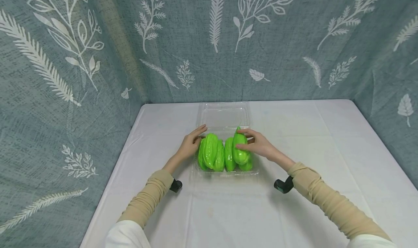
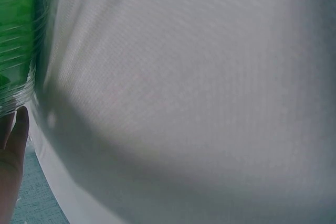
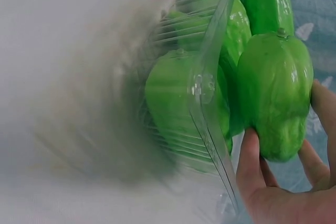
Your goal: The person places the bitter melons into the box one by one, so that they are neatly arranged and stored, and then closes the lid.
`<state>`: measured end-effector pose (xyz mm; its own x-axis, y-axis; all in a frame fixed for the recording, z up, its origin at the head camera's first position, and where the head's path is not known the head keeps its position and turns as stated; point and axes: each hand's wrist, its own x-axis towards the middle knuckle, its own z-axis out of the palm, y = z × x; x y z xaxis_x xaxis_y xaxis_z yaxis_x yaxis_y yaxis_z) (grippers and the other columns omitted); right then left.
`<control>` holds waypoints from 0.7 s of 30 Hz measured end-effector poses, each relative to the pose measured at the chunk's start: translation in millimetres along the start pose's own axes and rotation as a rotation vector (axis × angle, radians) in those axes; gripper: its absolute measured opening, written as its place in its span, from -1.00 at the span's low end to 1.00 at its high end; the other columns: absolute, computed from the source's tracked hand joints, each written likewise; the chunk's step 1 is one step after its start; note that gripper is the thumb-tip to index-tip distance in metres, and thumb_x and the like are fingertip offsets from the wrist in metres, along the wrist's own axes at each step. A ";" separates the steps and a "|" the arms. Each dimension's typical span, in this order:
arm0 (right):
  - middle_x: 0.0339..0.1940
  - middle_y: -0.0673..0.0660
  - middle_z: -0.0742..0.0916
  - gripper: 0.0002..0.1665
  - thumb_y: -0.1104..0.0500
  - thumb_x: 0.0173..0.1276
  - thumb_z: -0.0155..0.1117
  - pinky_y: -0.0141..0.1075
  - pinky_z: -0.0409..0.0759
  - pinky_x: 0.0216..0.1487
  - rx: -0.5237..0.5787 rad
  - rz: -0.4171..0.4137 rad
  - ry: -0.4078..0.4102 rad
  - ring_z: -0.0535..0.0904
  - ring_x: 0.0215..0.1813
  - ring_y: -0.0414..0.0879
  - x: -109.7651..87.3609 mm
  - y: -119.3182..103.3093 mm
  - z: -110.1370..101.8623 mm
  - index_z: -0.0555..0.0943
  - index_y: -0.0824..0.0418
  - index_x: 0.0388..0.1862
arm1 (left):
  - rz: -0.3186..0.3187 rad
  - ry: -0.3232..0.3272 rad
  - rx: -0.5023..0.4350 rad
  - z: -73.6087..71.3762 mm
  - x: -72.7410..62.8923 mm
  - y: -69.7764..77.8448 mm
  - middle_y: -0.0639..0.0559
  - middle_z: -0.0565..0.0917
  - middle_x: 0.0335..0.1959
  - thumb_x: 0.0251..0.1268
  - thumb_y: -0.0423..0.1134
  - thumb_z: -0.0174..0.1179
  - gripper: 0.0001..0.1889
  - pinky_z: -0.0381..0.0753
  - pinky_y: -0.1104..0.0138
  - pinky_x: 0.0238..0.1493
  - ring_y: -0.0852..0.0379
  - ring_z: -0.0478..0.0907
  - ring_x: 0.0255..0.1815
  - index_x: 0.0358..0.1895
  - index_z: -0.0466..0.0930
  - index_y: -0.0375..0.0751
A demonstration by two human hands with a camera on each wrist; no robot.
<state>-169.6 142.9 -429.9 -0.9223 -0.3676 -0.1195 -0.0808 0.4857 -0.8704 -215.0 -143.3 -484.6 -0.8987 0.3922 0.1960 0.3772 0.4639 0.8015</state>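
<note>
A clear plastic clamshell box (image 1: 254, 171) sits on the table with several glossy green peppers (image 1: 210, 151) inside, lying side by side. My right hand (image 1: 260, 147) grips one green pepper (image 1: 240, 150) between thumb and fingers, above the box's right end. In the right wrist view that pepper (image 3: 275, 95) is over the rim, with other peppers behind the ribbed clear wall. My left hand (image 1: 189, 145) rests at the box's left side, fingers fairly straight. A left fingertip (image 2: 21, 124) lies close against the box's corner in the left wrist view; contact is hard to tell.
The clear lid (image 1: 223, 115) lies folded back, toward the table's far edge. White cloth covers the table (image 1: 310, 150). Grey-green leaf-patterned curtains (image 1: 196, 41) hang behind and at both sides. Dark devices (image 1: 283, 185) sit under both wrists.
</note>
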 end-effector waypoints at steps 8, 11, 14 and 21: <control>0.28 0.27 0.51 -0.28 0.03 0.24 0.34 -0.14 0.63 -0.05 -0.077 -0.040 0.038 0.55 0.08 0.16 -1.6 -3.4 7.9 0.37 0.16 0.36 | -0.003 0.001 0.002 0.5 0.5 -2.4 -0.19 0.25 0.45 0.33 -0.60 -0.15 -0.51 0.61 0.16 -0.06 -0.16 0.57 0.12 0.33 0.32 -0.35; 0.29 0.26 0.50 -0.26 0.02 0.23 0.34 -0.12 0.63 -0.04 -0.108 -0.038 0.048 0.55 0.09 0.17 -1.6 -4.4 10.7 0.37 0.16 0.36 | -0.005 0.001 0.002 0.4 0.6 -2.6 -0.18 0.25 0.45 0.34 -0.58 -0.15 -0.51 0.61 0.14 -0.02 -0.16 0.57 0.12 0.33 0.33 -0.34; 0.30 0.27 0.49 -0.26 0.00 0.24 0.33 -0.10 0.63 -0.04 -0.139 -0.040 0.054 0.54 0.10 0.19 -1.4 -4.6 12.8 0.36 0.17 0.37 | -0.007 0.000 0.005 0.1 0.2 -1.9 -0.18 0.25 0.45 0.35 -0.57 -0.15 -0.52 0.61 0.10 0.05 -0.16 0.57 0.13 0.33 0.33 -0.34; 0.35 0.30 0.45 -0.27 0.01 0.29 0.28 -0.07 0.65 -0.05 -0.197 -0.040 0.060 0.54 0.12 0.25 -0.6 -6.5 14.9 0.34 0.23 0.38 | -0.009 -0.009 0.008 -1.1 -0.7 1.2 -0.18 0.25 0.45 0.35 -0.56 -0.14 -0.52 0.58 0.07 0.13 -0.17 0.55 0.15 0.33 0.32 -0.35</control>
<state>-162.9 128.2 -431.3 -0.9370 -0.3452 -0.0530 -0.1851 0.6195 -0.7628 -214.2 -143.9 -483.1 -0.9001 0.3951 0.1833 0.3708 0.4742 0.7985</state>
